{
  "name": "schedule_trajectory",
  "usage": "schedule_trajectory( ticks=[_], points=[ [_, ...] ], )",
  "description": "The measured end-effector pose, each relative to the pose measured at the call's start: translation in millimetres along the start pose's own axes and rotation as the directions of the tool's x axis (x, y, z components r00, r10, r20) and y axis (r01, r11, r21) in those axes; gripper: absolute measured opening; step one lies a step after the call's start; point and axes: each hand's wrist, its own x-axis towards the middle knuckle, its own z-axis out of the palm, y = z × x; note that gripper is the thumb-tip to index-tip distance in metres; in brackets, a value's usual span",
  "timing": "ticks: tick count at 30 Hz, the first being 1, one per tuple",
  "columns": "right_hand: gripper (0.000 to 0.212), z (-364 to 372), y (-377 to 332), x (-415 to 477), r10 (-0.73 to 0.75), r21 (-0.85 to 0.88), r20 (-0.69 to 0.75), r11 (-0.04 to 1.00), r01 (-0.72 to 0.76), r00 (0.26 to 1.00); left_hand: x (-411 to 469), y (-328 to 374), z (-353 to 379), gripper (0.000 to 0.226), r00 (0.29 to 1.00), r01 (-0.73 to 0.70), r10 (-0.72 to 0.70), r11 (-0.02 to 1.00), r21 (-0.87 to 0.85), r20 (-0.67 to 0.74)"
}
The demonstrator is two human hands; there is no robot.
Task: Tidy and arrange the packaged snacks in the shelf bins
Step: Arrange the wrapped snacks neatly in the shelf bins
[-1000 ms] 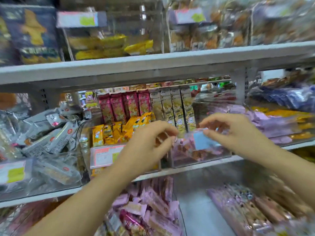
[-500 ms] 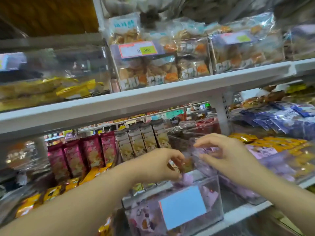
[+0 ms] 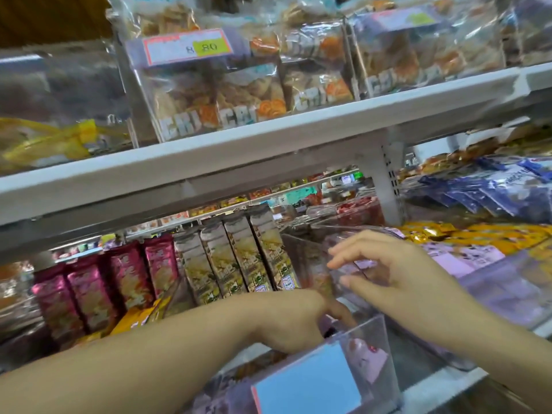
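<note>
A clear plastic bin [image 3: 379,354] with a pale blue label [image 3: 307,380] stands at the shelf's front edge, holding small pink and purple snack packets [image 3: 366,358]. My left hand [image 3: 292,321] reaches down into the bin's open top, fingers curled among the packets; what it grips is hidden. My right hand [image 3: 397,273] hovers just above and behind the bin, fingers apart and bent, holding nothing. Behind the hands stand upright pink cartons [image 3: 98,288] and beige cartons [image 3: 236,255].
A white shelf board [image 3: 268,150] runs overhead, carrying clear bins of cracker bags [image 3: 248,97] with a price tag [image 3: 186,47]. To the right lie purple packets [image 3: 466,258], yellow packets [image 3: 478,231] and blue bags [image 3: 501,192]. Yellow packets [image 3: 137,318] lie at left.
The view has tilted up and moved closer. My left hand has dipped deeper into the labelled bin. My right hand has lifted off the bin's rim and spread its fingers.
</note>
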Motion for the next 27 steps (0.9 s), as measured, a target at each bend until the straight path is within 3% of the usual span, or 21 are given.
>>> schedule_trajectory(
  ticks=[12,15,19,22,27],
  points=[
    [0.022,-0.4,-8.4,0.0,0.043,-0.089,0.022,0.995,-0.041,0.999,-22.5,4.5,-18.0,0.020,0.953,0.057,-0.084,0.993,-0.100,-0.292],
    [0.016,-3.8,-21.6,2.3,0.068,-0.104,0.016,0.992,-0.066,0.998,-41.8,8.0,-27.2,0.028,0.903,0.068,-0.079,0.997,-0.040,-0.422],
    [0.027,-9.2,-59.9,5.2,0.058,-0.096,0.093,0.994,-0.049,0.994,-77.8,20.6,-35.9,0.031,0.808,0.043,-0.053,0.999,-0.031,-0.587],
    [0.036,-7.9,-93.8,4.7,-0.026,-0.106,0.096,0.994,0.036,0.995,-109.9,31.4,-39.1,0.030,0.720,0.005,0.015,1.000,0.026,-0.693],
    [0.033,1.9,-139.5,-2.0,-0.174,-0.118,0.069,0.976,0.181,0.982,-164.6,51.3,-27.4,0.029,0.626,-0.007,0.066,0.997,0.079,-0.777]
  ],
)
